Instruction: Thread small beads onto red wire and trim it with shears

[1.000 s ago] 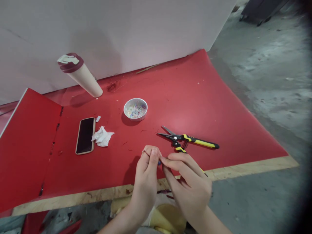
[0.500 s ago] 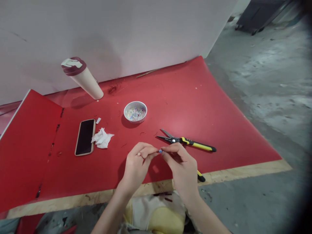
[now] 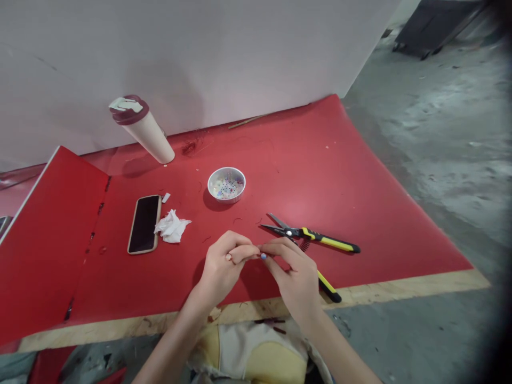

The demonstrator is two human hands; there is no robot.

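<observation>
My left hand (image 3: 224,264) and my right hand (image 3: 294,272) meet fingertip to fingertip over the red mat (image 3: 360,202), both pinched. Between the fingertips sits a tiny blue bead (image 3: 263,256); whether it hangs on a thread or wire I cannot make out. A ring shows on my left hand. Just right of my right hand lie black snips with yellow handles (image 3: 316,240), jaws open, one handle running under my wrist. A small white bowl of mixed beads (image 3: 226,184) stands farther back.
A phone (image 3: 144,223) lies face up at the left beside a crumpled white tissue (image 3: 172,226). A cream tumbler with a maroon lid (image 3: 142,128) stands by the white wall. The mat's plywood edge (image 3: 400,285) runs along the front; grey concrete floor lies to the right.
Both hands have moved away from my body and out over the mat, staying pinched together on the bead. The view has shifted slightly.
</observation>
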